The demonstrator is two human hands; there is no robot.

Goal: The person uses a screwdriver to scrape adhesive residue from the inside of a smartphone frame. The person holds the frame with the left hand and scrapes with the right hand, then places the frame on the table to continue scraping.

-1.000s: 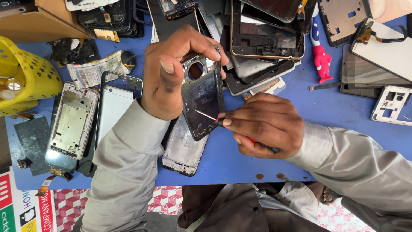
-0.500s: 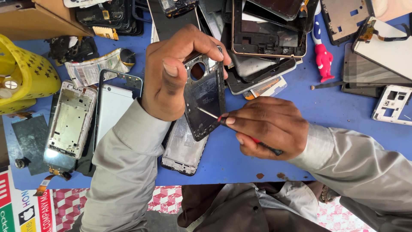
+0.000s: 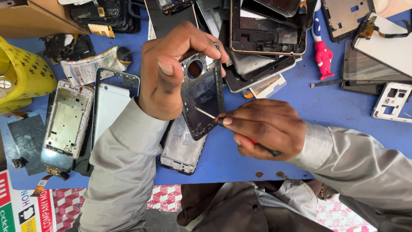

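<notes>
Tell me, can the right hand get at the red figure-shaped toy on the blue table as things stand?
Probably not right away: the right hand is gripping a screwdriver. The path to the red toy across the blue table looks open, though.

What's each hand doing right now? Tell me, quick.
Left hand: closed, holding the dark rectangular phone back frame.
Right hand: closed, holding the thin red-and-black screwdriver.

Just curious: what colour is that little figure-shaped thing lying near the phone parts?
Red and blue figure, clearest in the head view.
</notes>
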